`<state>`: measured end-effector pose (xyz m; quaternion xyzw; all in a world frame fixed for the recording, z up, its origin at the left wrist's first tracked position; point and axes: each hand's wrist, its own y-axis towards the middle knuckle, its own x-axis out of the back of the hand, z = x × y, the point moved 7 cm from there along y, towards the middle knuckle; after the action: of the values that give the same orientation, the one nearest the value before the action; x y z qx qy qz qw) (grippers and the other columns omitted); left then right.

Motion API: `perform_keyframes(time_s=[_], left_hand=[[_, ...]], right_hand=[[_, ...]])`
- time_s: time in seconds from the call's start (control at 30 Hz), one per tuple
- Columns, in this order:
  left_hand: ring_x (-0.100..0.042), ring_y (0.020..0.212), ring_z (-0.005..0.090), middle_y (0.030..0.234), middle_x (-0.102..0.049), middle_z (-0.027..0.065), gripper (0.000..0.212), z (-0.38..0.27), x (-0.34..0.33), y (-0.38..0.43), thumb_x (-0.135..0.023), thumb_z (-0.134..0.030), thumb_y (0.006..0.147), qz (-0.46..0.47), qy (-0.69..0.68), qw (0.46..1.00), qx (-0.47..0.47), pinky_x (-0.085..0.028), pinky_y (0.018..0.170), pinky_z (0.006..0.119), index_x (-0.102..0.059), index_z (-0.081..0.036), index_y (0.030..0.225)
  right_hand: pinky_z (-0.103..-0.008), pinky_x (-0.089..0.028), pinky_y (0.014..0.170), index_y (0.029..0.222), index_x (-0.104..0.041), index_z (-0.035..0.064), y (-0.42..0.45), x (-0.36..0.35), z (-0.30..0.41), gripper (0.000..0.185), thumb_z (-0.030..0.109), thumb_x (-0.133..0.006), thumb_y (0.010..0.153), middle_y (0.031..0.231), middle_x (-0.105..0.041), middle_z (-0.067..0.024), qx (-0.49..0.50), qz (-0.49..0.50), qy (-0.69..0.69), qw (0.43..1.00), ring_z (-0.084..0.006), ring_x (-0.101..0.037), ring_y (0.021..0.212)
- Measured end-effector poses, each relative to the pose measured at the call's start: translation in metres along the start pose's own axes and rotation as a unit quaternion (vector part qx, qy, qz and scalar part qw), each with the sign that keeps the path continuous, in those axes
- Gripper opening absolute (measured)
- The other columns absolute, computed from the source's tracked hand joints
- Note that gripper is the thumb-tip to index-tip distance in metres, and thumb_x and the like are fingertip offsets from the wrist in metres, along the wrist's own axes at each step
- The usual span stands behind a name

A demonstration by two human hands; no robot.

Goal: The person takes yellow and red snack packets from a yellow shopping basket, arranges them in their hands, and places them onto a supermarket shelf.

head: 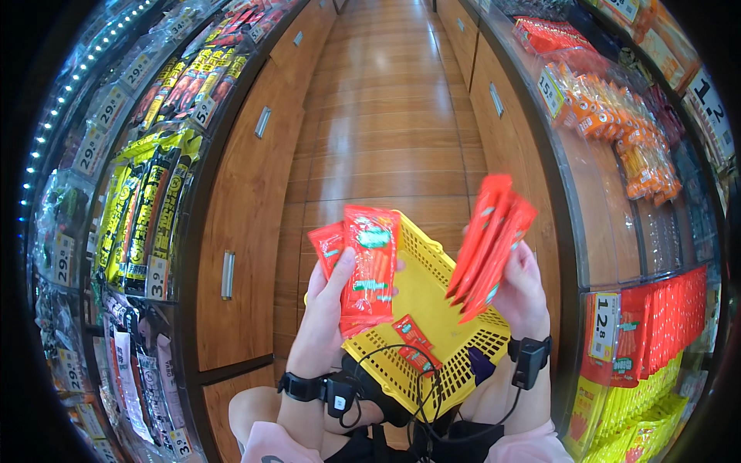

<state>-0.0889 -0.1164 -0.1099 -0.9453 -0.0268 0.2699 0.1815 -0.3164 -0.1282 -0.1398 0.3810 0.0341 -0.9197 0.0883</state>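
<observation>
My left hand (328,295) grips red snack packets (370,260), the front one facing up with a green patch and a picture of sticks, another fanned out behind it. In my right hand (524,283) is a bunch of similar red packets (492,243), seen nearly edge-on and spread slightly apart. Below and between both hands sits a yellow plastic basket (417,289) with slotted walls. On its bottom, near my body, lie a couple of small red packets (414,341). My fingers partly hide behind the packets on both sides.
Clear shelf bins on the right hold upright red packets (660,324), yellow-green packets (642,405) and orange packets (613,116). At left are black-and-yellow snack packs (150,214) above wooden cabinet doors (243,231). Cables (425,376) from my wrist devices hang across the basket's near end.
</observation>
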Motion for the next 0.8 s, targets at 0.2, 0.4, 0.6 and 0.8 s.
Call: perform_keyframes(time_s=[0.2,0.4,0.6,0.8], left_hand=[[-0.061,0.109,0.0136,0.126,-0.057,0.0086,0.045,0.017,-0.001,-0.008,-0.050,-0.027,0.101,0.087,0.133,0.973,0.166,-0.054,0.088,0.029,-0.040,-0.006,0.140],[-0.057,0.114,0.0133,0.131,-0.055,0.0091,0.050,0.017,0.009,-0.014,-0.044,-0.037,0.103,0.081,0.189,0.960,0.191,-0.051,0.091,0.028,-0.037,-0.006,0.143],[-0.066,0.103,0.0262,0.128,-0.058,0.0161,0.065,0.016,0.018,0.000,-0.028,-0.057,0.100,0.067,0.041,0.986,0.144,-0.057,0.085,0.037,-0.038,-0.006,0.140],[-0.068,0.084,0.0213,0.113,-0.064,0.0155,0.056,0.003,0.015,-0.002,-0.041,-0.050,0.099,0.071,-0.063,0.995,0.029,-0.058,0.072,0.035,-0.042,-0.006,0.133]], right_hand=[[-0.0349,-0.042,0.100,0.124,-0.055,0.0044,-0.008,-0.071,0.002,0.052,0.011,-0.078,0.077,0.136,-0.046,-0.0154,0.034,0.271,-0.463,0.843,-0.0274,-0.048,0.125],[-0.0393,-0.039,0.103,0.121,-0.055,0.0016,-0.005,-0.071,-0.008,0.050,0.010,-0.078,0.077,0.142,-0.042,-0.0175,0.002,0.232,-0.446,0.864,-0.0310,-0.047,0.126],[-0.0306,-0.048,0.094,0.128,-0.045,0.0011,-0.006,-0.029,-0.002,0.051,0.012,-0.072,0.087,0.117,-0.061,-0.0074,-0.097,0.022,-0.231,0.968,-0.0121,-0.058,0.108],[-0.0328,-0.049,0.096,0.125,-0.048,0.0014,0.002,-0.018,-0.018,0.041,0.017,-0.066,0.092,0.121,-0.061,-0.0083,-0.079,-0.080,-0.022,0.993,-0.0149,-0.061,0.108]])
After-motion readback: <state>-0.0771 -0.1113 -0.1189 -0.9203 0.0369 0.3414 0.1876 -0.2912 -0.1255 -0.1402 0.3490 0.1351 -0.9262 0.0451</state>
